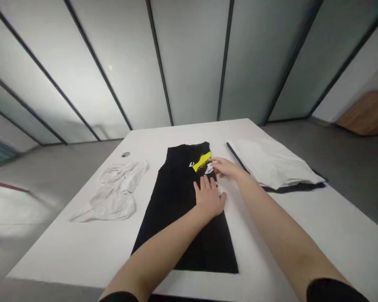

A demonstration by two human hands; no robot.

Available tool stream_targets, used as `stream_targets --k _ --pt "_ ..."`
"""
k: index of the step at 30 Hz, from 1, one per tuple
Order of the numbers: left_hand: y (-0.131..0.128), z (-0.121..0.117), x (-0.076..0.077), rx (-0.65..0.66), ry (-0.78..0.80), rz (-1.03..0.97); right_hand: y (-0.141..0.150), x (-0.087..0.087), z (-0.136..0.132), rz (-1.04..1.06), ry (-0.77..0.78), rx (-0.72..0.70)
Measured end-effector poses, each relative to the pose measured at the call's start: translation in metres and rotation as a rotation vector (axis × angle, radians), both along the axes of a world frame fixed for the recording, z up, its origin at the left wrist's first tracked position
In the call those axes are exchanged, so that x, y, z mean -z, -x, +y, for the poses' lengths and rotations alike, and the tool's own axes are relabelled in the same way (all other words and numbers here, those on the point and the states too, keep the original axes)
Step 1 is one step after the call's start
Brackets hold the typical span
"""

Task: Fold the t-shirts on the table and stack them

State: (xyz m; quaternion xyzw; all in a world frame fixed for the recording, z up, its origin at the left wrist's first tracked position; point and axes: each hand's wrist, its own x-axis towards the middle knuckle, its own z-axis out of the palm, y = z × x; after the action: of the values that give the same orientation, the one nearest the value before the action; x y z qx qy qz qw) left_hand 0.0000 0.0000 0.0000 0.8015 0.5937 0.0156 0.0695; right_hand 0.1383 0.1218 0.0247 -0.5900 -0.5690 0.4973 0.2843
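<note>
A black garment [176, 197] with a yellow and white print lies folded into a long strip down the middle of the white table [66, 247]. My left hand [208, 197] rests flat on its right half, fingers stretched out. My right hand [224, 167] lies further up on the garment's right edge beside the yellow print, fingers extended and pressed on the cloth.
A crumpled white garment [115, 193] lies to the left of the black one. A folded white cloth [271, 163] over something dark sits at the right. A small round grommet [125, 154] is set in the tabletop at the back left. Glass partition walls stand behind the table.
</note>
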Motion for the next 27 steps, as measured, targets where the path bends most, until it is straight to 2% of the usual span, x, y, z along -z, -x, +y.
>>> stream_targets --k 2,5,9,12,17,20,23,27 --pt "0.0 -0.007 -0.001 -0.007 0.004 0.009 -0.004 0.002 0.001 -0.061 0.089 -0.048" --pt "0.004 -0.02 -0.007 0.021 0.044 0.011 -0.004 0.008 0.003 -0.191 0.099 -0.067" --pt "0.015 -0.036 -0.024 0.109 0.157 -0.007 0.005 0.018 0.009 -0.36 -0.098 0.019" --pt "0.028 -0.04 -0.04 0.153 0.214 -0.026 0.006 0.025 0.014 -0.417 -0.21 0.109" --pt "0.052 -0.028 -0.063 0.231 0.255 -0.061 -0.005 0.032 0.021 -0.524 -0.33 0.263" --pt "0.07 -0.001 -0.064 0.245 0.264 -0.15 -0.006 0.031 0.019 -0.594 -0.381 0.232" --pt "0.095 0.038 -0.053 0.089 0.183 -0.222 0.001 0.021 0.011 -0.697 -0.373 0.132" --pt "0.139 0.084 -0.029 -0.3 -0.077 -0.103 0.023 0.002 -0.01 -0.879 -0.265 0.001"
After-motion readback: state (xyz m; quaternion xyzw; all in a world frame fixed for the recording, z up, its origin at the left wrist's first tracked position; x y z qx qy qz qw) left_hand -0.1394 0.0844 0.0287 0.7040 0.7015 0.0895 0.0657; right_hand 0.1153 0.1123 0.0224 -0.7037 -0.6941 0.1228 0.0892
